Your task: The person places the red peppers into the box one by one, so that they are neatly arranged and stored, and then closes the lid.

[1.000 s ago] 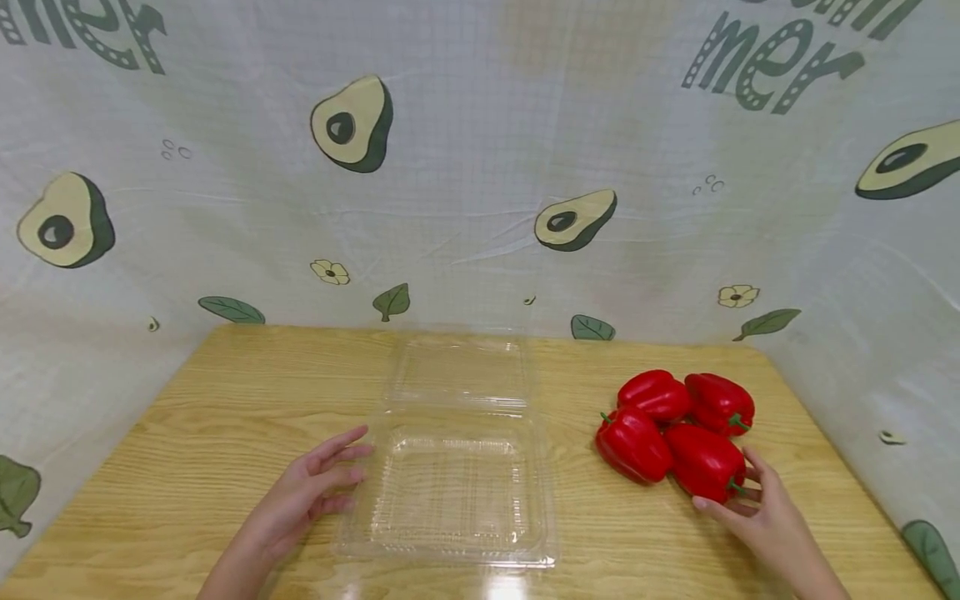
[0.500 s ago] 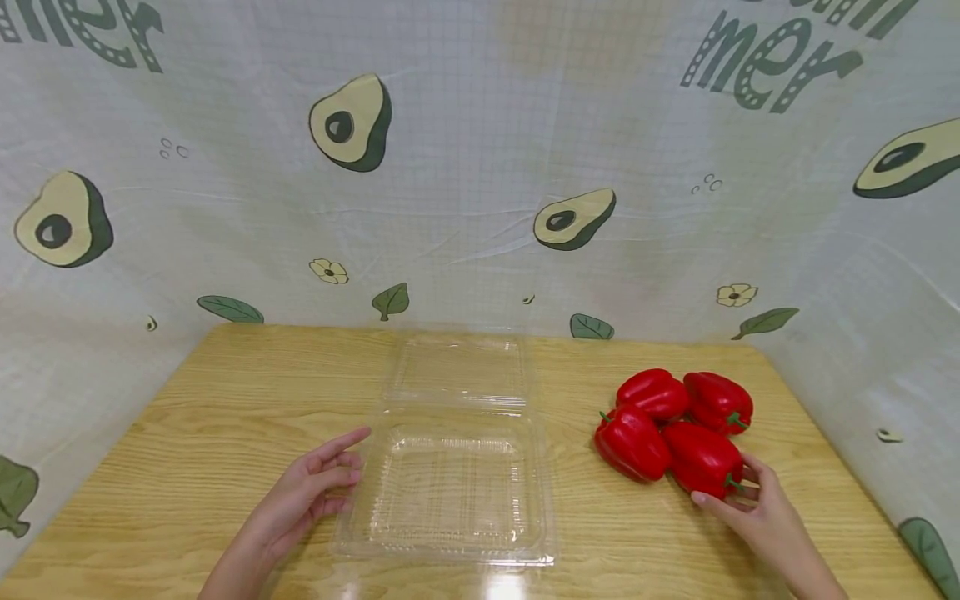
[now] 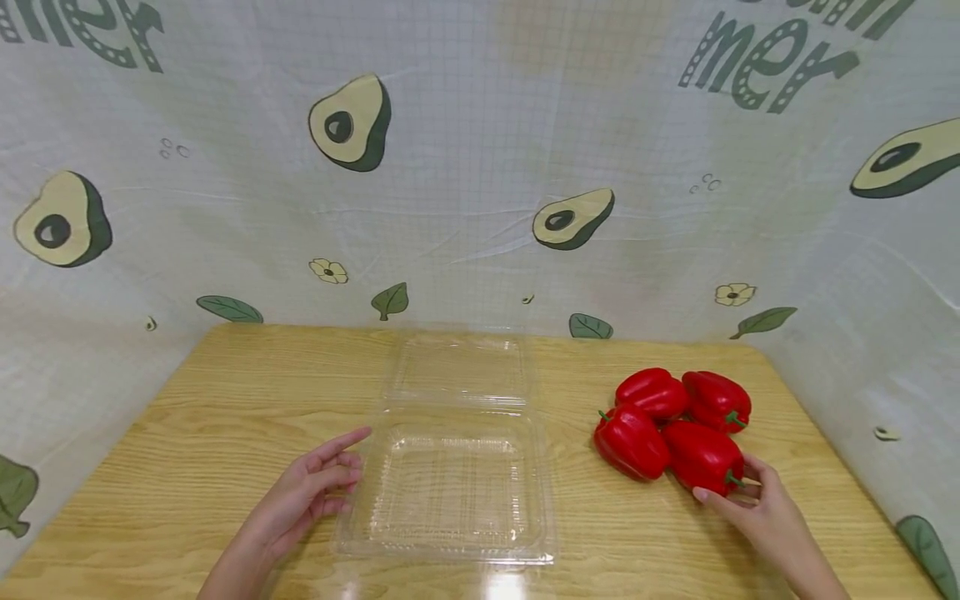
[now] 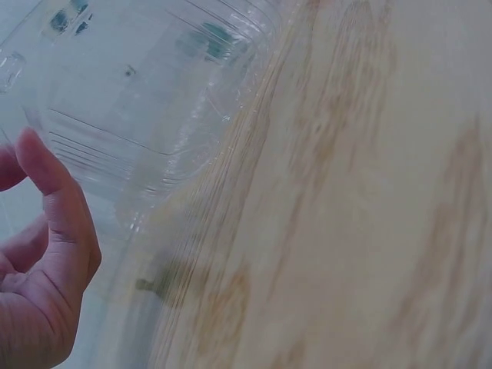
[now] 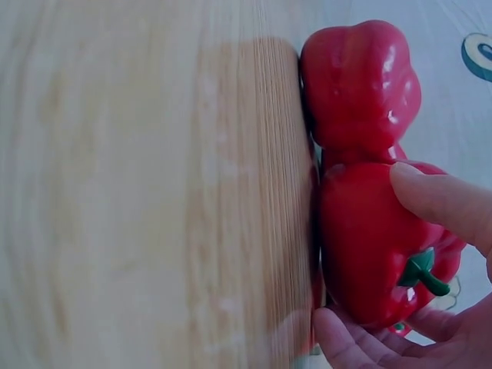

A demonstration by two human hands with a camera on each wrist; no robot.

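Note:
Four-lobed red bell peppers with green stems lie clustered at the right of the table in the head view. My right hand [image 3: 761, 512] holds the nearest bell pepper [image 3: 703, 457] by its stem end. In the right wrist view the thumb [image 5: 430, 196] lies on one side of this pepper and the fingers curve round the other; it still sits among the rest. A clear plastic clamshell box [image 3: 450, 546] lies with its lid [image 3: 461, 371] folded back, away from me. Beside the box's left edge is my left hand [image 3: 300, 496], fingers loosely bent and holding nothing; contact with the edge is unclear.
Three more bell peppers touch the held one: one to its left [image 3: 632, 443], one behind [image 3: 651, 393] and one at back right [image 3: 717, 402]. A printed cloth [image 3: 450, 167] hangs behind and at both sides of the wooden table [image 3: 225, 392].
Some left-hand fingers have bent in slightly since a second ago. The right hand stays at the same bell pepper; the box and peppers have hardly shifted.

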